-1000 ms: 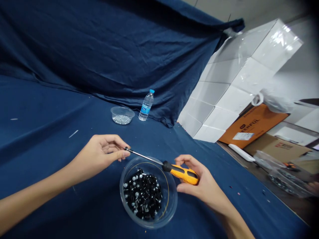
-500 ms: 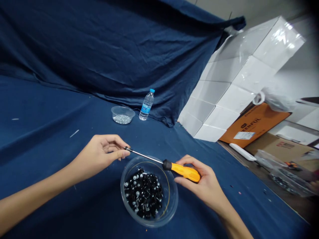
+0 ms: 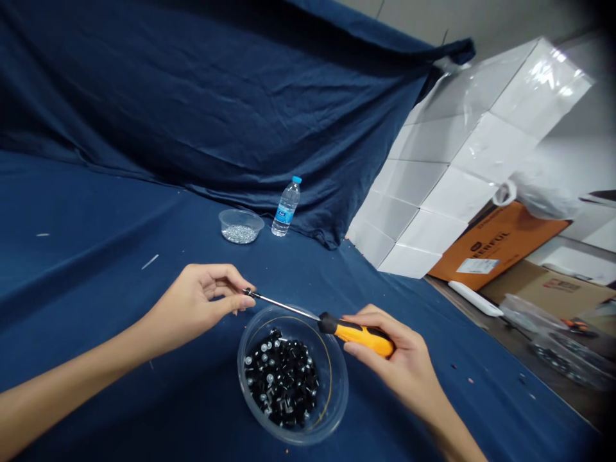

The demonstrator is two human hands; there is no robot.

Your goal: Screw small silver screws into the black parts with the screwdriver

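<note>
In my right hand (image 3: 397,346) is a screwdriver (image 3: 363,335) with a yellow and black handle, its shaft pointing left. My left hand (image 3: 212,298) pinches a small black part (image 3: 249,292) between thumb and forefinger, right at the screwdriver's tip. The fingers cover most of that part, so its exact shape is hidden. Below the shaft stands a clear plastic bowl (image 3: 341,401). Inside it lie many small black pieces (image 3: 283,382), some showing round silvery screw heads.
Farther back, a clear tub (image 3: 240,221) holds small silvery pieces beside a water bottle (image 3: 285,208). White boxes (image 3: 428,183) are stacked at the right, near an orange carton (image 3: 495,247) and a plastic bag of parts (image 3: 568,353). Blue cloth (image 3: 96,269) covers the work surface.
The whole view has shifted slightly, so everything sits a little lower and farther right. The screwdriver handle has turned in my right hand, showing more black. Both hands keep their grip.
</note>
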